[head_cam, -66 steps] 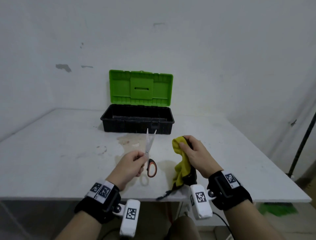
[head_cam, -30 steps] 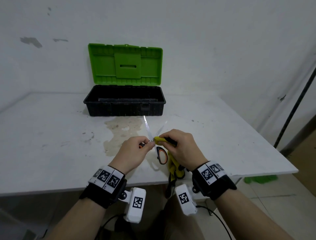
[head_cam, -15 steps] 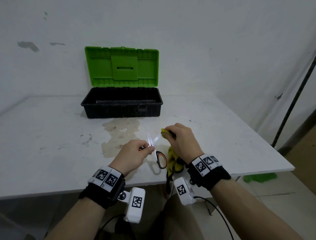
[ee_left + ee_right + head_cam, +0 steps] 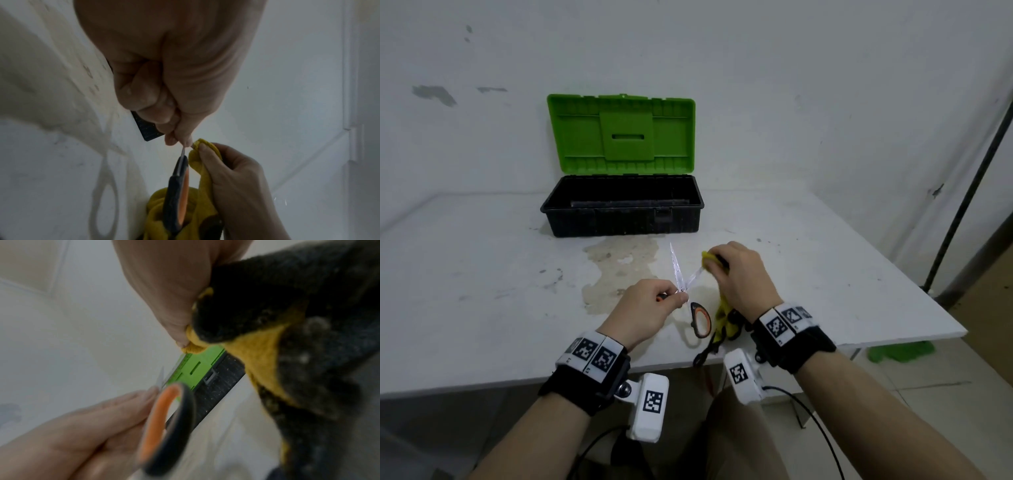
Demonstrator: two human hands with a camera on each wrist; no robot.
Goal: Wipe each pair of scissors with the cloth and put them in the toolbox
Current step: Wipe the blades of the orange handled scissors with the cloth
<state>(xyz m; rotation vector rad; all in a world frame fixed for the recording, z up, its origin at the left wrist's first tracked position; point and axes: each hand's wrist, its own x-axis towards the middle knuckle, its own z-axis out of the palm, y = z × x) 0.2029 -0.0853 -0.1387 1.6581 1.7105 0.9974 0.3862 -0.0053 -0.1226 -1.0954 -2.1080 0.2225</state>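
A pair of scissors with black and orange handles is spread apart above the table. My left hand pinches it near the pivot, and one handle loop hangs free. My right hand holds a yellow and dark cloth bunched around the right blade near its tip. The left blade points up, bare. In the left wrist view the handle hangs beside the cloth. In the right wrist view the cloth fills the right side and the handle loop is near. The toolbox, black with a green lid, stands open behind.
The white table has a brownish stain in front of the toolbox. Its right edge runs close to my right wrist. A dark pole leans at the far right, and something green lies on the floor.
The scissors went from blades together to spread apart. My right hand brought the cloth onto the right blade and slid it outward toward the tip. The view shifted slightly.
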